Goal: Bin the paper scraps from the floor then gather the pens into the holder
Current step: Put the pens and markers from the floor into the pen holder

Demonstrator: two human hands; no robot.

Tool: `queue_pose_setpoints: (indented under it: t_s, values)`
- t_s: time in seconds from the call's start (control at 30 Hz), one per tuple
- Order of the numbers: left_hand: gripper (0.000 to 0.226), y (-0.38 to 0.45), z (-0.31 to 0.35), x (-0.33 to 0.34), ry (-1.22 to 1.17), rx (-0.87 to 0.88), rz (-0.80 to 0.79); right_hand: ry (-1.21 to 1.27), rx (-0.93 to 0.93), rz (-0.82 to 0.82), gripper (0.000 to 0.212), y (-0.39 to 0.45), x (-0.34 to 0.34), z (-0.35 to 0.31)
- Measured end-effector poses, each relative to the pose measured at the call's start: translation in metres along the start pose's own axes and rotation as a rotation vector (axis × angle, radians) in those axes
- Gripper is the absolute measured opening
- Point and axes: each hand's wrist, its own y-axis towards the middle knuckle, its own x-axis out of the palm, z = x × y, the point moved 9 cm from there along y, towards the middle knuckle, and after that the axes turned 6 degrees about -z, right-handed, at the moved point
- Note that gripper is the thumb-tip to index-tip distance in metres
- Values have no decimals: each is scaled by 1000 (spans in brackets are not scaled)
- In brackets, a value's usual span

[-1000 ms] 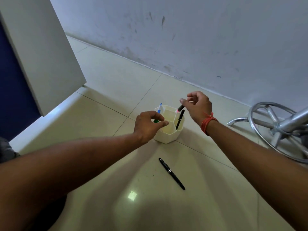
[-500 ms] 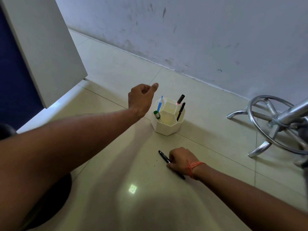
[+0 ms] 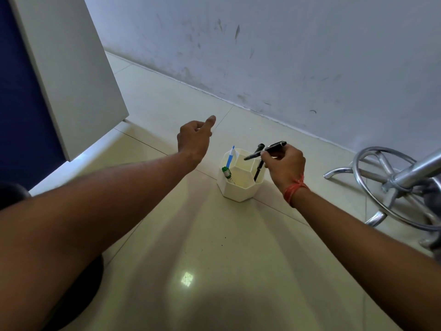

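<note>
Last floor pen lifted, carried to holder.

Right hand [image 3: 285, 163], down on the tiles half a second before, now pinched the black pen [image 3: 266, 151] nearly level above the white holder [image 3: 239, 189]; floor in view showed no other pens and no paper scraps. Left hand [image 3: 194, 137] hung loosely curled and empty beside the holder, as before. Blue, green and black pens already stood inside. Likely only the drop-in remained.

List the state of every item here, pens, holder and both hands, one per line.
Black pen: lifted, held roughly level over the holder.
Right hand: closed on the black pen.
Left hand: raised, empty, loosely curled.
Holder: upright on the floor.
Blue pen: standing in holder.
Green-capped pen: standing in holder.
Dark pen: standing in holder.
</note>
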Motion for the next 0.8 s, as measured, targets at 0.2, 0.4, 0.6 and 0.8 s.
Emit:
queue_pose_setpoints:
  t_s: [0.2,0.4,0.6,0.8]
  values:
    - [35,0,-4,6,15,-30,-71,-173,94,-185,25,7,35,21]
    - [34,6,-12,2,-1,-42,-47,-276,-84,-108,61,-33,34,38]
    - [33,19,-29,5,-30,-61,-15,-330,-131,-309,86,-27,60,57]
    - [32,33,-57,11,-44,-84,-4,-358,-165,-333,65,-9,81,58]
